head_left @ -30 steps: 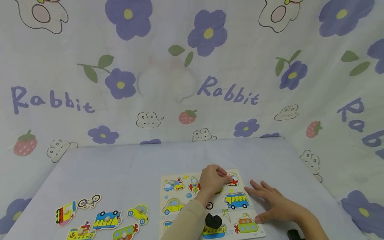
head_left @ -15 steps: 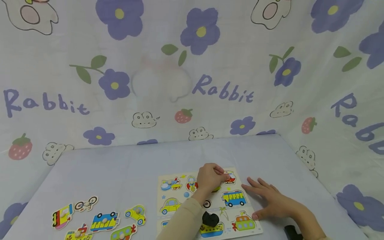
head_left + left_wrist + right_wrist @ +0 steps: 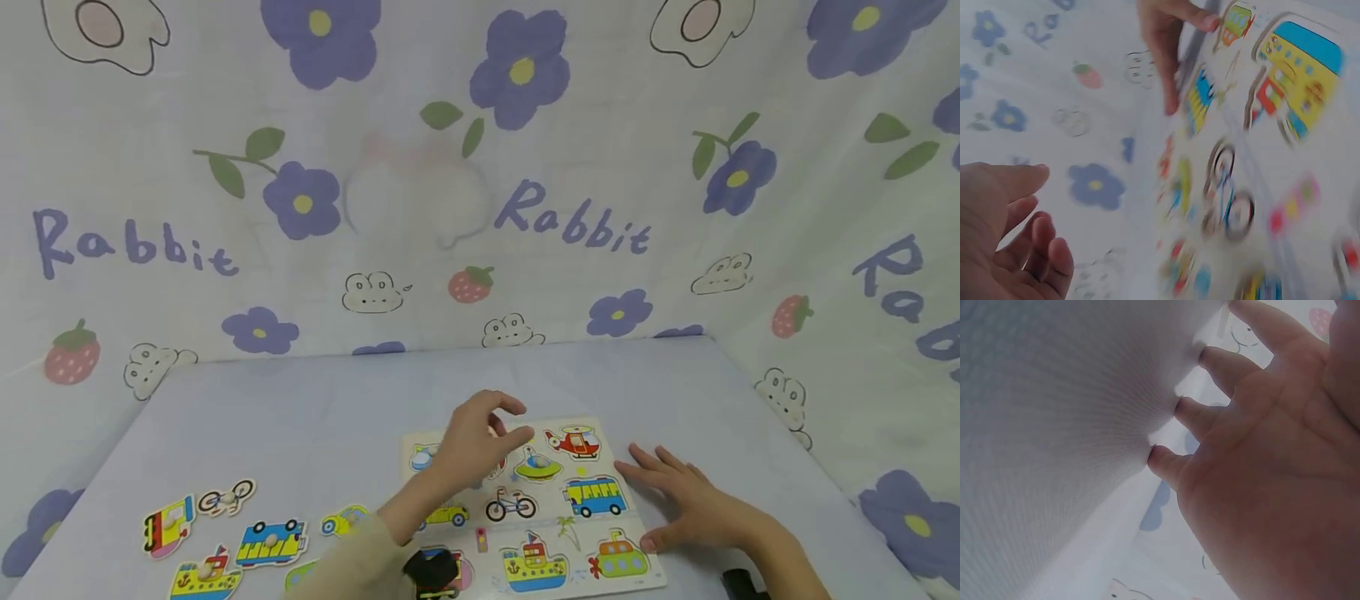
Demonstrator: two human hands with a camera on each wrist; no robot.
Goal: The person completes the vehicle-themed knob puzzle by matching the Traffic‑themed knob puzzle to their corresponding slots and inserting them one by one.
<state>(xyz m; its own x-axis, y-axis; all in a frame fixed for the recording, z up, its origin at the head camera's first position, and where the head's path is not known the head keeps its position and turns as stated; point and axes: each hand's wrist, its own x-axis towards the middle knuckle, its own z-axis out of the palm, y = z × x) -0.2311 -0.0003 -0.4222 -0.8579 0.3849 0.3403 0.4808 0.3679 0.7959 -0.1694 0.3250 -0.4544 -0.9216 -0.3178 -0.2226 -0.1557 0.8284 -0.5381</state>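
A wooden puzzle board (image 3: 551, 503) printed with vehicles lies on the table. Over its upper left part hovers my left hand (image 3: 472, 437), fingers loosely bent, thumb and forefinger apart, nothing between them. A red helicopter piece (image 3: 577, 443) sits in the board's top right corner, and beside it is a green and yellow flying saucer (image 3: 537, 464) with a knob. My right hand (image 3: 693, 504) rests at the board's right edge with its fingers spread; in the right wrist view its fingertips touch the table. The left wrist view shows the empty left hand (image 3: 1016, 237) beside the board.
Left of the board lie several loose knobbed pieces: a bicycle (image 3: 227, 498), a blue bus (image 3: 271, 544), a train (image 3: 168, 527), a ship (image 3: 204, 577) and a yellow car (image 3: 343, 520). A flower-printed cloth (image 3: 420, 250) hangs behind the table.
My left hand has let go of the helicopter piece and moved left and up, uncovering the helicopter, the saucer and the printed bicycle. My right hand stays at the board's edge.
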